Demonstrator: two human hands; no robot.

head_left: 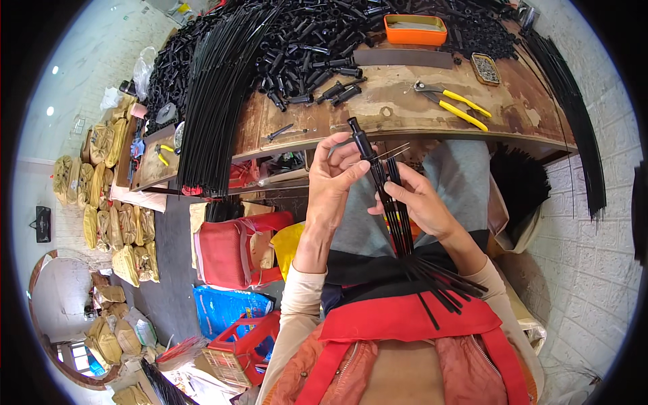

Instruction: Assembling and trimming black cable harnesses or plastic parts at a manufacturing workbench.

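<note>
My left hand (329, 181) is closed with its fingers and thumb around a black plastic tube-like part (362, 140), which tilts up toward the bench edge. Just beside it, my right hand (426, 206) grips a bundle of thin black rods (401, 236). The lower ends of these rods fan out over my lap and the red apron band (405, 317). A couple of thin light-coloured wires (398, 150) stick out between the two hands; which hand pinches them I cannot tell. Both hands are in front of the bench, above my lap.
A worn wooden bench (317, 121) carries a heap of black plastic parts (297, 61), yellow-handled pliers (455, 106), an orange box (415, 30) and a small tray (484, 69). Long black rods (216, 115) hang over its edge. A red chair (233, 253) stands at left.
</note>
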